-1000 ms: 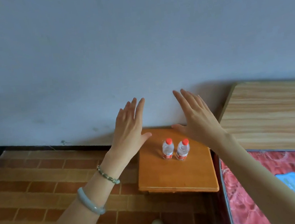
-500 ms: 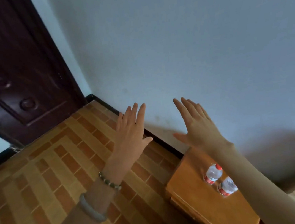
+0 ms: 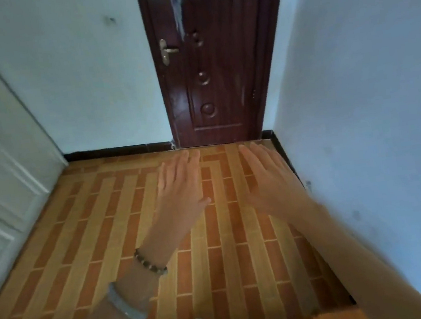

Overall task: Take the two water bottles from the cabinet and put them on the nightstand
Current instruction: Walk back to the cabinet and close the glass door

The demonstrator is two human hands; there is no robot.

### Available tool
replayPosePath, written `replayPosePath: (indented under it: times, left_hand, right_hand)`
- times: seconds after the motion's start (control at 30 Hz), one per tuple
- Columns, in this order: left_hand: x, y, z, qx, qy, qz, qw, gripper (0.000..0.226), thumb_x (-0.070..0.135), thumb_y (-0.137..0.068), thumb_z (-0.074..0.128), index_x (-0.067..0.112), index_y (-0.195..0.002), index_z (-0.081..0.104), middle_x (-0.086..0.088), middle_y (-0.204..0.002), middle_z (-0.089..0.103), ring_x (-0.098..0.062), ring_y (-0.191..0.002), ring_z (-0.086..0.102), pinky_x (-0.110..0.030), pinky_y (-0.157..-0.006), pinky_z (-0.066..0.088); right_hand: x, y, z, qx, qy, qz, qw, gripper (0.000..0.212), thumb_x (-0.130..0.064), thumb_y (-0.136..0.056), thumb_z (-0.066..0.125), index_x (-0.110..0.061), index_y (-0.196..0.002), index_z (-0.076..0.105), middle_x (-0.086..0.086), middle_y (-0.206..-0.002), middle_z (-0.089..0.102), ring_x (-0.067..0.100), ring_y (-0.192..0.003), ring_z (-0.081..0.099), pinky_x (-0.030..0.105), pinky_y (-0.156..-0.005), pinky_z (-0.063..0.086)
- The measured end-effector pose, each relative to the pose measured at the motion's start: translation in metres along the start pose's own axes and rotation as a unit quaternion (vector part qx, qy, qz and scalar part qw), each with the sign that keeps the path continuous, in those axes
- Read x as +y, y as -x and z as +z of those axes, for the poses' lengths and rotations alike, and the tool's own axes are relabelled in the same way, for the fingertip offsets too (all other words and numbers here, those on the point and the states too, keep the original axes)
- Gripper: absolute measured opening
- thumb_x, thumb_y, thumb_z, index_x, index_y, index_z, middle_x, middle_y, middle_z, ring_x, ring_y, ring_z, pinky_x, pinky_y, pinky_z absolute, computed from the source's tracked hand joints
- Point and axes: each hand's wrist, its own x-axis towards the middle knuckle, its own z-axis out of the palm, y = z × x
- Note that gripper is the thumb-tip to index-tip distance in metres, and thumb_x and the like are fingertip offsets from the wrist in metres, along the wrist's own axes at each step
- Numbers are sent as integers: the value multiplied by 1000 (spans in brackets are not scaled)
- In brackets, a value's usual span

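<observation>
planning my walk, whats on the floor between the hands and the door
Head view: only bare tiled floor lies between the left hand, right hand and the door.

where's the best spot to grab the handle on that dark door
Take the door handle by its lever, the bar that sticks out to the right of its tall brass plate. Come from above with the right hand, fingers wrapped over the bar near its free end. It lies level, so a downward grip there would likely turn it most easily. Both hands are empty and open.

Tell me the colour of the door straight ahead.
Dark reddish-brown door, with a brass-coloured handle; the head view shows it.
</observation>
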Motion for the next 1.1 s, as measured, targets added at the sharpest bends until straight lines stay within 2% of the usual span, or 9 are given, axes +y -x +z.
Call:
replayPosePath:
  times: [0.07,0.13,0.23,0.47,0.57,0.7,0.87,1.0,1.1]
  left_hand:
    - [-32,2,-7,11,-39,-41,998,101,47,-78,64,18,-145,-6,-7,-156,6,-24,-142,0,-41,-111,-7]
    - [-64,4,-14,19,-71,-76,994,101,47,-79,63,18,-146,-6,-7,-156,7,-24,-143,1,-41,-112,-8]
    - [-114,7,-29,38,-103,-123,986,103,44,-74,70,15,-146,3,-10,-154,17,-26,-142,10,-42,-113,-3]
    - [-229,13,-62,50,-165,-199,965,107,42,-65,78,11,-145,14,-14,-150,28,-31,-139,22,-46,-112,7]
    - [-270,21,-75,52,-176,-241,953,105,43,-71,74,13,-146,7,-12,-153,20,-29,-141,14,-46,-115,5]
    - [-317,36,-92,57,-201,-298,931,101,47,-74,70,13,-147,9,-13,-153,19,-31,-141,14,-45,-113,1]
    - [-368,51,-105,63,-221,-367,901,96,42,-79,67,14,-147,4,-14,-154,13,-31,-142,7,-45,-113,-4]
    - [-409,54,-109,57,-245,-416,874,99,41,-75,71,13,-146,9,-15,-153,18,-32,-141,12,-45,-111,-4]
    - [-440,50,-114,70,-263,-452,849,97,43,-77,68,14,-147,7,-14,-154,14,-31,-142,8,-44,-111,-6]
  right_hand:
    - [-21,-28,17,-18,1,-44,999,77,-43,-81,62,-22,-141,19,7,-149,28,25,-138,21,53,-113,15]
    - [-47,-55,31,-33,1,-83,996,86,-41,-81,64,-21,-144,9,8,-153,17,25,-140,11,41,-110,0]
    - [-88,-99,53,-53,-22,-136,989,85,-42,-84,59,-21,-144,2,8,-155,9,23,-141,3,35,-108,-6]
    - [-189,-186,105,-57,-41,-243,967,92,-42,-78,65,-18,-145,7,14,-153,15,28,-140,11,45,-115,8]
    - [-231,-217,122,-60,-53,-290,954,93,-44,-79,65,-19,-145,3,13,-154,11,26,-140,8,42,-114,4]
    - [-283,-249,139,-50,-79,-352,931,92,-43,-78,66,-16,-144,8,13,-153,16,27,-140,12,37,-110,2]
    - [-343,-291,168,-67,-93,-423,899,95,-42,-76,69,-17,-144,8,15,-151,22,28,-139,16,46,-114,15]
    - [-385,-326,194,-72,-100,-480,869,94,-41,-80,66,-20,-145,1,12,-154,12,27,-140,10,39,-111,5]
    - [-418,-355,211,-79,-110,-521,843,92,-40,-81,64,-20,-145,1,11,-154,11,26,-141,8,38,-111,3]
